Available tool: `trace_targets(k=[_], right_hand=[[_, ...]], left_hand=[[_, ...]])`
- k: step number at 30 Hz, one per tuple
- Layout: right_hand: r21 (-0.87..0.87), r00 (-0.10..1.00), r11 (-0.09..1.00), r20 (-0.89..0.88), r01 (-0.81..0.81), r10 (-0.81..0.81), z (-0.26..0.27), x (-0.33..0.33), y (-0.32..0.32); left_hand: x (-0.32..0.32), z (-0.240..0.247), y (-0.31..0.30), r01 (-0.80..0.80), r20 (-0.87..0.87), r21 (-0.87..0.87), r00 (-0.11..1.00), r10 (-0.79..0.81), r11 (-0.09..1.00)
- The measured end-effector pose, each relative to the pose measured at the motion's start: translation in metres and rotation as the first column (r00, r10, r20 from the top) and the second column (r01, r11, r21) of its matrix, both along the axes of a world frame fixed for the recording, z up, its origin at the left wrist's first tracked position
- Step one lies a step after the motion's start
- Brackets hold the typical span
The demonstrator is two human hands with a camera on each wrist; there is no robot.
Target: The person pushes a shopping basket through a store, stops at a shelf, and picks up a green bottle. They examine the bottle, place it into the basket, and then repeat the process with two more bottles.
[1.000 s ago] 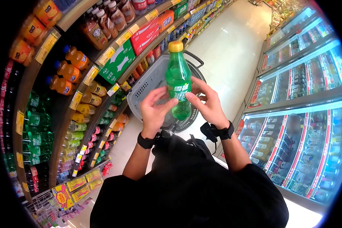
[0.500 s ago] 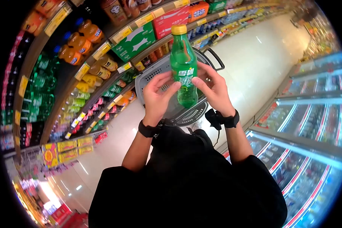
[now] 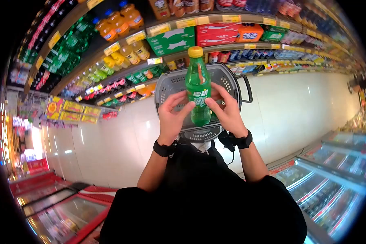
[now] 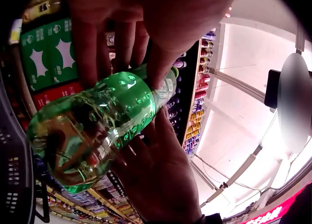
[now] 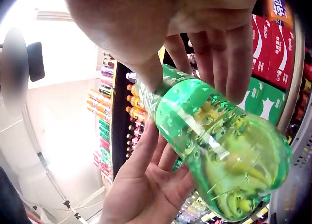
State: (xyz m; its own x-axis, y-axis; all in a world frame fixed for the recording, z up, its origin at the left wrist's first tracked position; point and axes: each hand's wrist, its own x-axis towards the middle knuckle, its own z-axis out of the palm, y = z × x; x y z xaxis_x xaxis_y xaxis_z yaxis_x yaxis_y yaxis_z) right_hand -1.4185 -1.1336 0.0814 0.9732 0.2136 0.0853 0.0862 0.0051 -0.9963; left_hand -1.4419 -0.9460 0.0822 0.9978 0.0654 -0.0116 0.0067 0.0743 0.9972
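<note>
A green plastic bottle with a yellow cap stands nearly upright between both hands in the head view, its label facing the person. The left hand holds it from the left, thumb on the label and fingers around the side. On the other side, the right hand grips it the same way. Clear liquid shows in the bottle's lower part in the left wrist view. From the right wrist, the bottle lies slanted between thumb and fingers of the two hands.
Behind and below the bottle is a grey basket with a dark handle. Curved shelves of drinks, with a green carton and a red carton, run across the top. Glass-door coolers stand lower right, a red-edged freezer lower left.
The head view has turned leftward: shelves now run across the top, the coolers have shifted lower right, and the red freezer has come into view. Both hands still hold the bottle.
</note>
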Motion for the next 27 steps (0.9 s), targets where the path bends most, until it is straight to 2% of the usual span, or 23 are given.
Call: trace_targets(k=[4,8,10,13,16,19,20,21,23,24,27], right_hand=[[-0.022,0.995,0.995,-0.004,-0.100,0.100,-0.005,0.007,0.005],[-0.072,0.990,0.988,0.008,-0.138,0.139,-0.005,0.015,0.013],[-0.119,0.991,0.986,0.049,-0.115,0.121,-0.004,0.018,0.020],[-0.101,0.997,0.993,0.050,-0.058,0.063,-0.002,0.017,0.031],[-0.123,0.997,0.992,0.056,-0.037,0.044,0.001,0.019,0.038],[-0.221,0.994,0.973,0.070,-0.062,0.079,0.017,0.023,0.042],[-0.303,0.976,0.953,0.210,0.007,0.059,0.024,0.024,0.042],[-0.427,0.932,0.901,0.354,0.082,0.083,0.043,0.025,0.036],[-0.351,0.991,0.932,0.125,0.094,-0.053,0.113,0.005,0.017],[-0.313,0.987,0.942,0.142,0.123,-0.081,0.134,-0.004,0.005],[-0.166,0.926,0.975,0.369,0.147,-0.077,0.187,-0.038,-0.024]], left_hand=[[-0.012,-0.004,0.002,-0.098,-0.047,-0.062,0.994,0.095,0.993],[-0.012,-0.011,0.010,-0.090,-0.015,0.023,0.996,0.090,0.996],[-0.009,-0.005,0.011,-0.061,-0.024,0.025,0.998,0.061,0.998],[0.004,-0.018,0.024,-0.053,0.045,0.132,0.998,0.048,0.990],[0.012,-0.012,0.027,-0.020,-0.016,-0.088,1.000,0.019,0.996],[0.017,-0.014,0.032,-0.045,-0.005,-0.199,0.999,0.045,0.979],[0.018,-0.014,0.035,-0.048,-0.005,-0.210,0.999,0.048,0.977],[0.020,-0.014,0.038,-0.054,-0.005,-0.219,0.999,0.054,0.974],[0.021,-0.014,0.045,-0.053,-0.011,-0.239,0.999,0.052,0.970],[0.022,-0.015,0.050,-0.045,-0.014,-0.252,0.999,0.043,0.967],[0.027,-0.014,0.062,-0.008,-0.042,-0.247,0.999,-0.003,0.969]])
